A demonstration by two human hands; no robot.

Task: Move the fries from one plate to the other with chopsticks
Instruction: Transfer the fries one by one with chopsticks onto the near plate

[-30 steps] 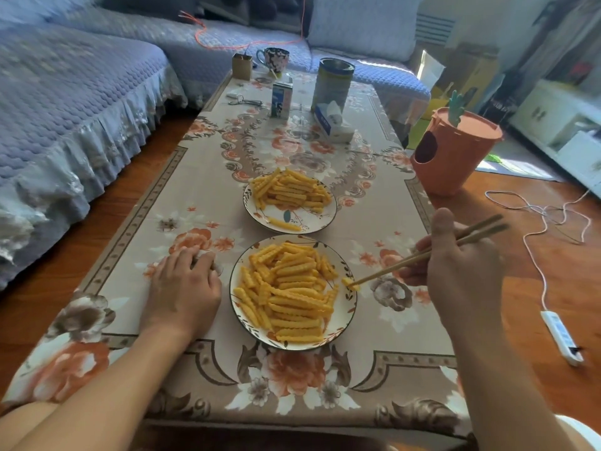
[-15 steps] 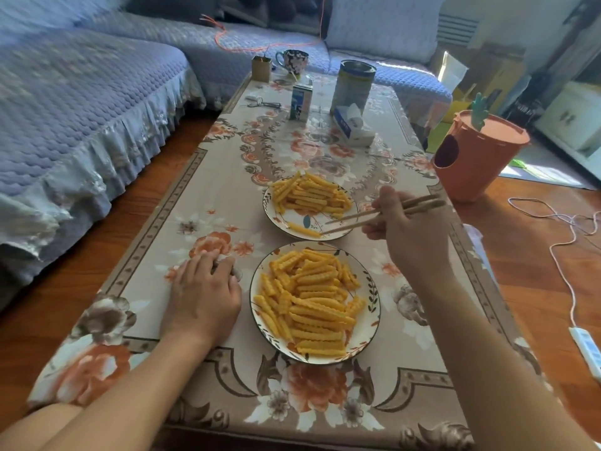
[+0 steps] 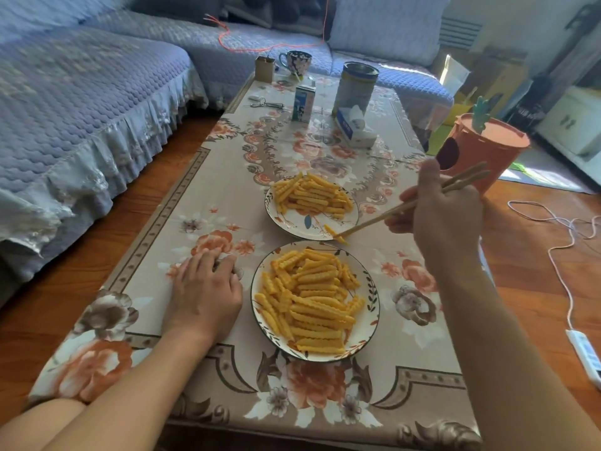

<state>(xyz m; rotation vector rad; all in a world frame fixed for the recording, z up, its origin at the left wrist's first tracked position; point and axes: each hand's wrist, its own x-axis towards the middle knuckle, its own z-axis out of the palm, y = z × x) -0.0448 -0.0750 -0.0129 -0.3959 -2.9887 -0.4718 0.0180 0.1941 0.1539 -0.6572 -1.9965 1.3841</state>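
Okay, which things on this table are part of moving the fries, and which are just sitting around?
In use: chopsticks in the right hand, one fry at their tips, far plate, near plate.

Lying about: mug, tin, carton, tissue pack, keys, small box.

Two bare forearms, no sleeves, left hand (image 3: 205, 294) and right hand (image 3: 445, 216) without rings

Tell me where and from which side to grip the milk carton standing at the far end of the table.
Grip the milk carton across its flat side walls at mid-height, fingers on one side and thumb on the other. Come from the near side: it stands upright with bare cloth in front. The tin and tissue box crowd its right, the scissors lie to its left.
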